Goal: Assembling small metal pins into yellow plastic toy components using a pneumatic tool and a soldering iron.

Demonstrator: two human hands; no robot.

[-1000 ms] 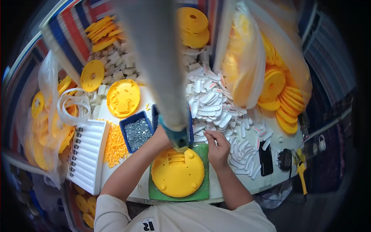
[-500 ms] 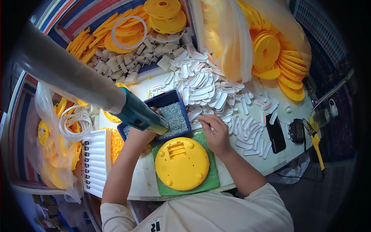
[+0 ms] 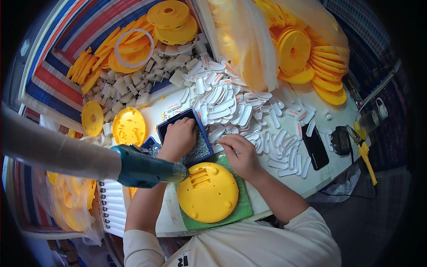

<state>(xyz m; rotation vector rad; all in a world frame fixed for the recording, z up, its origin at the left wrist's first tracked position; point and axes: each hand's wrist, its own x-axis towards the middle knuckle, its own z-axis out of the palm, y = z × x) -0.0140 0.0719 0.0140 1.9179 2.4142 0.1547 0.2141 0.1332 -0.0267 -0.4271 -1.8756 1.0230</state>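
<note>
My left hand (image 3: 180, 137) reaches into a dark blue tray (image 3: 209, 154) of small silvery pieces that look like screws (image 3: 199, 148). Its fingers are curled down and closed, the tips hidden among the pieces. My right hand (image 3: 242, 155) hovers just right of the tray, thumb and forefinger pinched; whatever is between them is too small to name. A round yellow plastic housing (image 3: 213, 198), showing a battery compartment, lies below both hands on a green mat (image 3: 246, 202). A teal tool (image 3: 142, 167), apparently an electric screwdriver, hangs over my left forearm, its tip by the housing's upper left edge.
White oval plastic pieces (image 3: 224, 102) are heaped behind the tray and spread right toward a black phone (image 3: 315, 149). A yellow-handled soldering iron (image 3: 364, 160) stands at far right. Bagged yellow discs (image 3: 293, 51) and pale blocks (image 3: 129, 86) fill the back.
The teal tool has swung left and down, off the tray and toward the housing. My left hand now shows inside the tray. My right hand has moved slightly left and down, still pinched.
</note>
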